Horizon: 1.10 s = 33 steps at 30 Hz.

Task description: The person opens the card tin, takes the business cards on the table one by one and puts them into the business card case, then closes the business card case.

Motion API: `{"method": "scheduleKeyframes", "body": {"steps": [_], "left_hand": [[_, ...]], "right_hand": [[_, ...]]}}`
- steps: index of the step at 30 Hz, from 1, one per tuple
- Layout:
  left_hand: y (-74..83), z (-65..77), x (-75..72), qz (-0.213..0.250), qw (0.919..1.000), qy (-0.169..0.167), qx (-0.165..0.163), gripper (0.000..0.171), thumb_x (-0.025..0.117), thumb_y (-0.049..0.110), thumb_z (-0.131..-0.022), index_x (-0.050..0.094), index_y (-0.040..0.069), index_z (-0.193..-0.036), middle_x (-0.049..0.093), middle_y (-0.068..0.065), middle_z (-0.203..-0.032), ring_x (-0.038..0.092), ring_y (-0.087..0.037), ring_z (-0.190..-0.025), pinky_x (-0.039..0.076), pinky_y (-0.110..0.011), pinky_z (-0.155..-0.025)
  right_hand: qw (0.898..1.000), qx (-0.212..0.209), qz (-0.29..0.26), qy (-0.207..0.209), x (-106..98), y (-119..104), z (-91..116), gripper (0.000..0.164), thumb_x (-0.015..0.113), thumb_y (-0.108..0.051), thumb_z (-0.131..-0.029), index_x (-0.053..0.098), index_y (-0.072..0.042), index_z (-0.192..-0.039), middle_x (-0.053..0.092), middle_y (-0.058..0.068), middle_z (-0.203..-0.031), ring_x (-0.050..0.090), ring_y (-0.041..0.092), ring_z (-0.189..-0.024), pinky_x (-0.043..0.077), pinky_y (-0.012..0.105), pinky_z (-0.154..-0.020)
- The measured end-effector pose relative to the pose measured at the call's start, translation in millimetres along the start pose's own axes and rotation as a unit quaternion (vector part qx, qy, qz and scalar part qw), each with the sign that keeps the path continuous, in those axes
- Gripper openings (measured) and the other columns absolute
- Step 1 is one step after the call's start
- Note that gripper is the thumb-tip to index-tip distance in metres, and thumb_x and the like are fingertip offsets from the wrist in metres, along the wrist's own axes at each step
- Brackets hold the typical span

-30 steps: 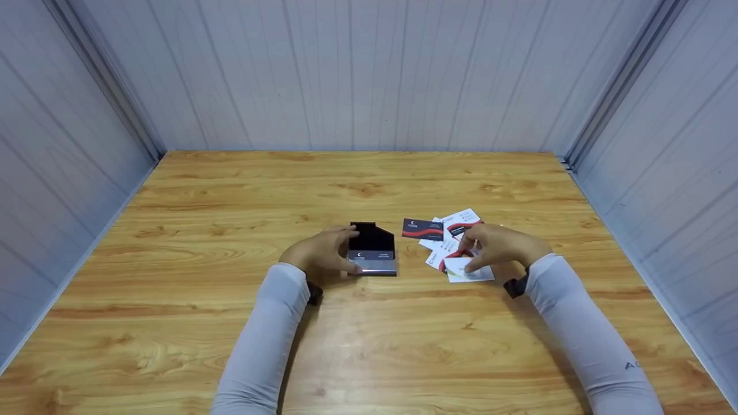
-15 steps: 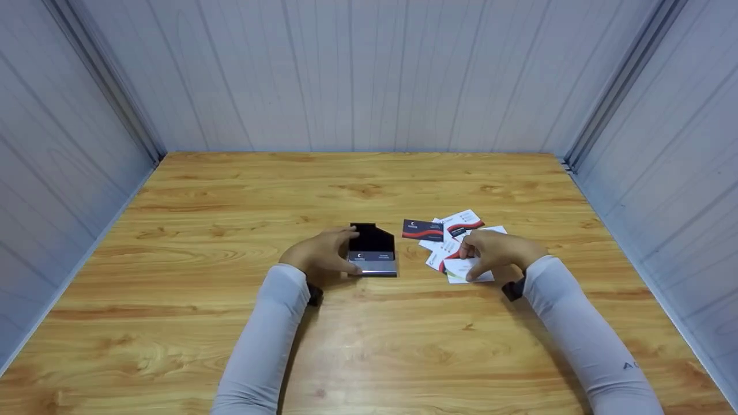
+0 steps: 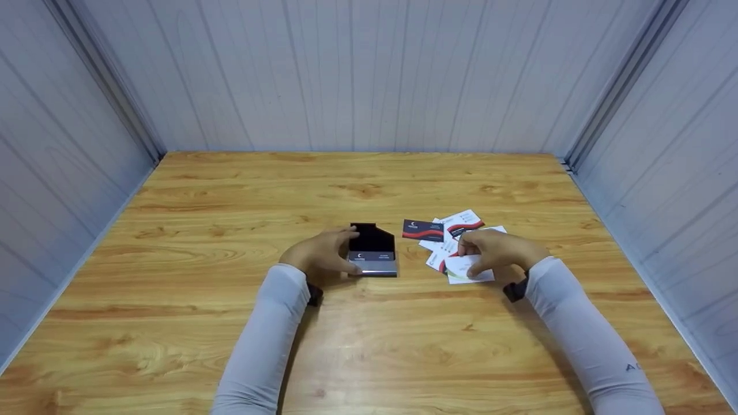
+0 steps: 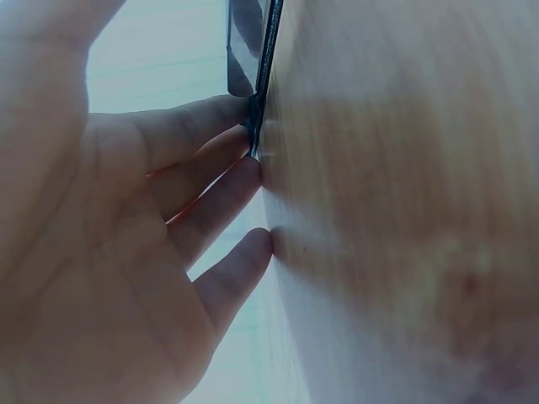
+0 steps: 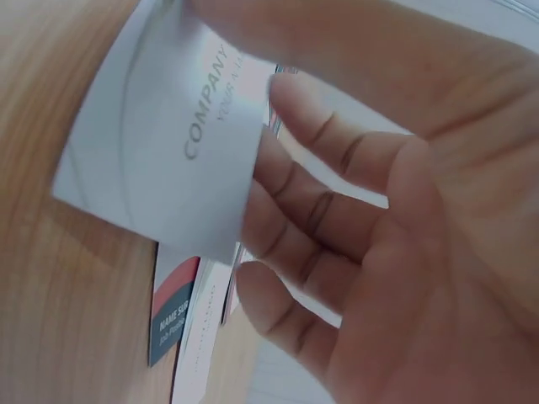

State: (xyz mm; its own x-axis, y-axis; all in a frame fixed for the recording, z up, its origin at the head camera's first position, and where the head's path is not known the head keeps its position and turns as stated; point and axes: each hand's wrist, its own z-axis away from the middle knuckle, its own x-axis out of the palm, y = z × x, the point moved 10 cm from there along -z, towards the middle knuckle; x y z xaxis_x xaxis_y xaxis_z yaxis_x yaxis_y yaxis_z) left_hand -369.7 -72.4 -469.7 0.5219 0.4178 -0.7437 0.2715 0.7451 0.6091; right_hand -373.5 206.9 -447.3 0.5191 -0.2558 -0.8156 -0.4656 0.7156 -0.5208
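My left hand [image 3: 317, 252] holds the left side of a business card holder [image 3: 375, 268], thumb at its front and fingers at its back. The holder has a silver front and a black upright lid, and a dark card [image 3: 375, 256] shows inside. In the left wrist view, fingertips rest on the tabletop beside the holder's edge [image 4: 242, 50]. My right hand [image 3: 507, 252] pinches a white business card [image 3: 459, 266] at the front of a loose pile, thumb on its face. In the right wrist view, this card [image 5: 143, 151] is slightly bowed and bears grey "COMPANY" lettering.
Behind and left of the pinched card lie several overlapping business cards, among them a dark one with a red wave [image 3: 422, 229] and a white-and-red one [image 3: 464, 219]. The wooden tabletop [image 3: 369, 346] is bounded by white panel walls [image 3: 357, 75].
My right thumb has shifted slightly right along the white card, and another white card's corner shows behind the right hand. My left hand and the card holder stay put.
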Motion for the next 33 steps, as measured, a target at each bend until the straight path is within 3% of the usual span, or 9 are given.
{"method": "scheduleKeyframes", "body": {"steps": [7, 13, 21, 26, 31, 33], "left_hand": [[1.9, -1.0, -0.1, -0.008, 0.9999, 0.004, 0.011, 0.098, 0.082, 0.046, -0.082, 0.029, 0.015, -0.16, 0.018, -0.005, -0.166, 0.013, -0.029, -0.151, 0.02, -0.051, -0.118], [0.1, -0.2, -0.3, -0.003, 1.0, 0.005, 0.003, 0.098, 0.081, 0.046, -0.083, 0.028, 0.016, -0.16, 0.017, -0.004, -0.166, 0.012, -0.028, -0.152, 0.02, -0.051, -0.118], [-1.3, 1.1, -0.1, 0.003, 1.0, 0.004, -0.009, 0.097, 0.081, 0.045, -0.084, 0.028, 0.019, -0.16, 0.016, -0.002, -0.166, 0.009, -0.026, -0.152, 0.021, -0.052, -0.117], [-2.0, 0.2, -1.0, 0.008, 0.9999, 0.006, -0.01, 0.096, 0.081, 0.044, -0.084, 0.029, 0.019, -0.16, 0.017, -0.003, -0.166, 0.011, -0.028, -0.152, 0.02, -0.053, -0.118], [-1.3, -1.2, -1.0, 0.003, 1.0, 0.005, -0.005, 0.096, 0.081, 0.044, -0.084, 0.028, 0.018, -0.16, 0.017, -0.004, -0.166, 0.011, -0.028, -0.152, 0.02, -0.052, -0.118], [-1.5, -1.4, -0.6, 0.001, 1.0, 0.004, -0.005, 0.096, 0.08, 0.044, -0.084, 0.028, 0.018, -0.16, 0.016, -0.003, -0.166, 0.011, -0.028, -0.152, 0.021, -0.052, -0.118]], "right_hand": [[0.999, -0.041, -0.03, 0.001, -8, -5, 8, 0.02, 0.072, -0.003, -0.091, 0.07, -0.012, -0.108, 0.063, -0.001, -0.096, 0.056, 0.018, -0.088, 0.047, 0.035, -0.079], [0.996, -0.061, -0.057, -0.01, -9, -8, 11, 0.018, 0.068, -0.002, -0.093, 0.07, -0.01, -0.109, 0.062, 0.002, -0.093, 0.055, 0.018, -0.086, 0.046, 0.031, -0.076], [0.995, -0.054, -0.085, -0.022, -10, -8, 13, 0.016, 0.069, -0.012, -0.096, 0.07, -0.013, -0.112, 0.061, 0.001, -0.092, 0.055, 0.017, -0.083, 0.047, 0.027, -0.072], [0.992, -0.042, -0.122, -0.012, -15, -9, 12, 0.022, 0.066, -0.02, -0.099, 0.066, -0.017, -0.121, 0.064, 0.006, -0.1, 0.058, 0.018, -0.086, 0.051, 0.031, -0.072], [0.99, -0.022, -0.139, 0.006, -20, -9, 9, 0.026, 0.06, -0.022, -0.103, 0.064, -0.019, -0.129, 0.062, 0.011, -0.094, 0.053, 0.024, -0.066, 0.049, 0.034, -0.056], [0.99, -0.023, -0.137, 0.018, -22, -10, 8, 0.027, 0.058, -0.021, -0.104, 0.064, -0.019, -0.131, 0.064, 0.012, -0.101, 0.052, 0.025, -0.067, 0.048, 0.034, -0.058]]}}
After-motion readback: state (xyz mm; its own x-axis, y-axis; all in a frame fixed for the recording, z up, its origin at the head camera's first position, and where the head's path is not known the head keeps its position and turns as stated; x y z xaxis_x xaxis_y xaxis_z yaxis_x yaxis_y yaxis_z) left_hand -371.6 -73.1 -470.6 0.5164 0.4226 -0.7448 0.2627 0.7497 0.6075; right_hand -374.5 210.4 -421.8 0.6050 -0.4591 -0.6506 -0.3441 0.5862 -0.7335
